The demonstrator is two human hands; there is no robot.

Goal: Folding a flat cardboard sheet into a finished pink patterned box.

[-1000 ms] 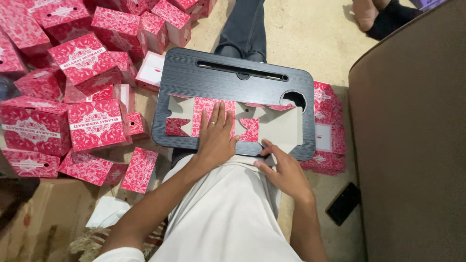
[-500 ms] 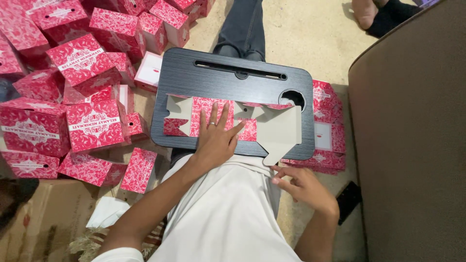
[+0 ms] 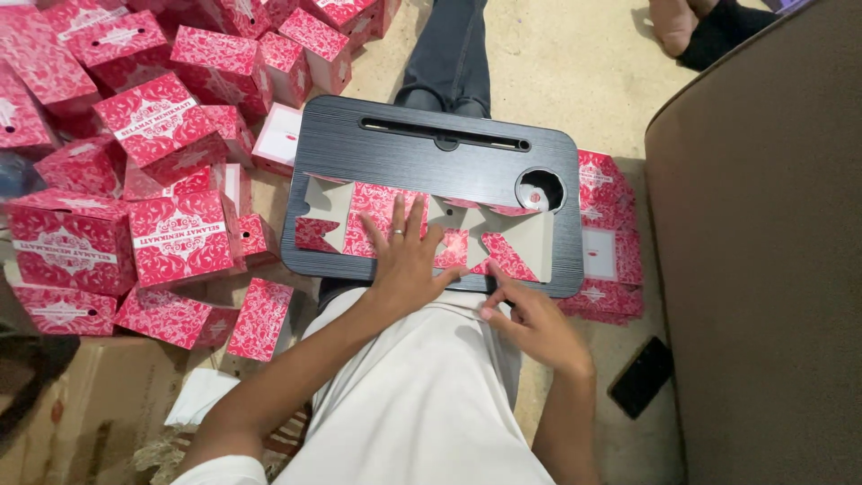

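Beige carpet floor [image 3: 575, 81]; brown sofa [image 3: 763, 251] right.

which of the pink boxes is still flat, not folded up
The box blank on the black lap tray, pressed flat under the left hand. It lies unfolded with its grey inside flaps showing; the boxes piled on the floor are already assembled.

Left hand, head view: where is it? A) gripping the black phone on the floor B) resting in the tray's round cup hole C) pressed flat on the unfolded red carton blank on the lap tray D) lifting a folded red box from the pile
C: the left hand lies palm down, fingers spread, on the flat carton blank atop the black lap tray.
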